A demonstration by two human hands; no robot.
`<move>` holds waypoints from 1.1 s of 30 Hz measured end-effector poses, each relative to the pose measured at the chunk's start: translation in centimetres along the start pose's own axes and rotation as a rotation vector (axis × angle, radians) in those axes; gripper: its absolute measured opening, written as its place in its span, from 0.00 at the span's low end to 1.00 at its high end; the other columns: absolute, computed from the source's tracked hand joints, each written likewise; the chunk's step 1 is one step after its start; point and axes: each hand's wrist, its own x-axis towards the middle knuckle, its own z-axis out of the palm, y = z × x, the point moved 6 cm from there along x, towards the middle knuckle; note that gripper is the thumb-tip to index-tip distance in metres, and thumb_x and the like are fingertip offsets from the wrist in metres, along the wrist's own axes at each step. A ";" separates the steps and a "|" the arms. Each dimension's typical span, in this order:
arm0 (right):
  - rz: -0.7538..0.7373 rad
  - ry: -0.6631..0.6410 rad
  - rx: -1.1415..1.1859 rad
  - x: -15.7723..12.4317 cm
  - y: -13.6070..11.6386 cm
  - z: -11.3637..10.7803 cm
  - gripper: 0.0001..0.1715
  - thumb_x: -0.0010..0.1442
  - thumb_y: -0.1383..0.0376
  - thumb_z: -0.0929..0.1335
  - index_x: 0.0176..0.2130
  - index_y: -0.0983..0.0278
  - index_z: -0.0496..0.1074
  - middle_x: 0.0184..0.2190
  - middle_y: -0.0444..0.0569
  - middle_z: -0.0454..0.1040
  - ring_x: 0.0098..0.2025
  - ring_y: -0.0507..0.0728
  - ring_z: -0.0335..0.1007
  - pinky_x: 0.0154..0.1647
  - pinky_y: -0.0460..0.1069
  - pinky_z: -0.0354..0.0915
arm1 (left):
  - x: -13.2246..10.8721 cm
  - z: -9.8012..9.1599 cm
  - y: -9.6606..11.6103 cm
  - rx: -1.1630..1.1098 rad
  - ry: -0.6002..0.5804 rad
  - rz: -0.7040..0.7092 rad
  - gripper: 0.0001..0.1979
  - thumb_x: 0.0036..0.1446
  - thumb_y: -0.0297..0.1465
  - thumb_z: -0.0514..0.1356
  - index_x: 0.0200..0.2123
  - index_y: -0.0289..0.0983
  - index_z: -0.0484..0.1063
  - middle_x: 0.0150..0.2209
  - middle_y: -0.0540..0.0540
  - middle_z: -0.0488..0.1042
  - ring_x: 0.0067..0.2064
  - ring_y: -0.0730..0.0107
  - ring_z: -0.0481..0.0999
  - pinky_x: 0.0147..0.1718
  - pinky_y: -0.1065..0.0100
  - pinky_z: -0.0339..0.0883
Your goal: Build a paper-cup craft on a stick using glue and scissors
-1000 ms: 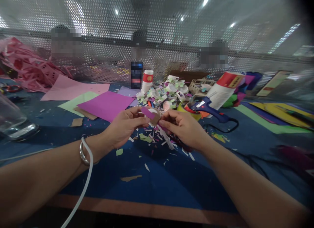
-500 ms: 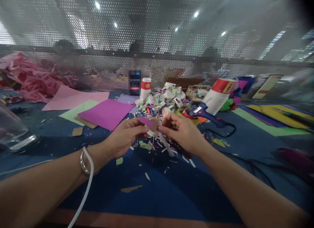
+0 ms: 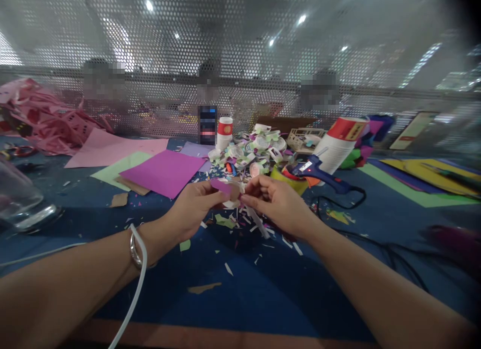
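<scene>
Between both hands is a small round paper piece point(image 3: 234, 192) with a brown face, a whitish lower edge and a purple paper flap point(image 3: 221, 186) on its left side. My left hand point(image 3: 195, 206) pinches it from the left, thumb in front. On the right edge, the thumb and fingertips of my right hand point(image 3: 276, 203) are closed on the piece; a tiny purple bit shows there. A pale paper strip point(image 3: 258, 222) slants down beside the right thumb. Just beyond the hands lies a heap of small white paper rings point(image 3: 259, 148) with green and purple tabs.
A blue glue gun point(image 3: 325, 174) rests on a yellow roll point(image 3: 285, 178), its cable running right. Stacked paper cups point(image 3: 340, 143) lean behind it. Coloured sheets point(image 3: 165, 171) and a clear glass point(image 3: 22, 198) are at left. Paper scraps litter the blue table point(image 3: 240, 289).
The purple flap has tilted and shows broader above the left thumb. Both hands stay pinched at the piece, nearly in place. The whole view has shifted slightly.
</scene>
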 end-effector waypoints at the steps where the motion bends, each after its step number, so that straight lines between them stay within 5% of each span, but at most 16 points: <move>1: -0.008 0.007 -0.037 0.0 0.0 -0.1 0.14 0.61 0.55 0.72 0.39 0.63 0.71 0.33 0.47 0.75 0.32 0.54 0.69 0.33 0.50 0.66 | 0.3 -0.4 0.1 -0.002 0.036 0.015 0.07 0.49 0.30 0.72 0.34 0.35 0.84 0.34 0.44 0.82 0.36 0.71 0.74 0.36 0.69 0.65; 7: -0.066 0.078 -0.278 0.7 0.2 -0.5 0.08 0.63 0.60 0.70 0.38 0.63 0.73 0.29 0.45 0.74 0.27 0.53 0.66 0.30 0.49 0.61 | 2.3 -3.4 1.1 -0.125 0.279 0.179 0.01 0.48 0.26 0.69 0.26 0.36 0.81 0.28 0.48 0.78 0.31 0.75 0.71 0.33 0.70 0.63; 14: -0.214 0.088 -0.396 2.2 -1.2 0.8 0.10 0.65 0.61 0.69 0.45 0.63 0.73 0.35 0.47 0.75 0.28 0.53 0.68 0.33 0.50 0.63 | 1.9 -2.1 0.6 -0.073 0.112 0.163 0.08 0.49 0.29 0.70 0.35 0.35 0.83 0.34 0.46 0.81 0.35 0.71 0.75 0.38 0.69 0.66; 20: -0.329 0.192 -0.444 1.8 -1.9 1.0 0.13 0.67 0.58 0.69 0.47 0.63 0.71 0.41 0.51 0.75 0.32 0.55 0.70 0.36 0.51 0.65 | 1.4 -1.8 0.8 -0.026 0.091 0.160 0.07 0.51 0.30 0.70 0.35 0.35 0.83 0.35 0.45 0.81 0.38 0.69 0.76 0.40 0.68 0.66; 23: -0.292 0.190 -0.383 1.6 -1.6 0.9 0.14 0.67 0.56 0.69 0.47 0.63 0.72 0.44 0.53 0.76 0.32 0.55 0.70 0.36 0.52 0.66 | 1.5 -1.7 0.8 -0.026 0.069 0.161 0.09 0.51 0.31 0.70 0.37 0.36 0.83 0.36 0.44 0.81 0.39 0.67 0.76 0.40 0.67 0.66; 33: -0.085 0.061 -0.049 1.8 0.2 1.0 0.11 0.64 0.56 0.70 0.39 0.63 0.73 0.32 0.47 0.76 0.30 0.54 0.69 0.32 0.50 0.65 | 1.3 -0.8 0.6 0.010 0.009 0.160 0.09 0.51 0.33 0.71 0.36 0.36 0.82 0.36 0.45 0.81 0.39 0.68 0.75 0.42 0.66 0.66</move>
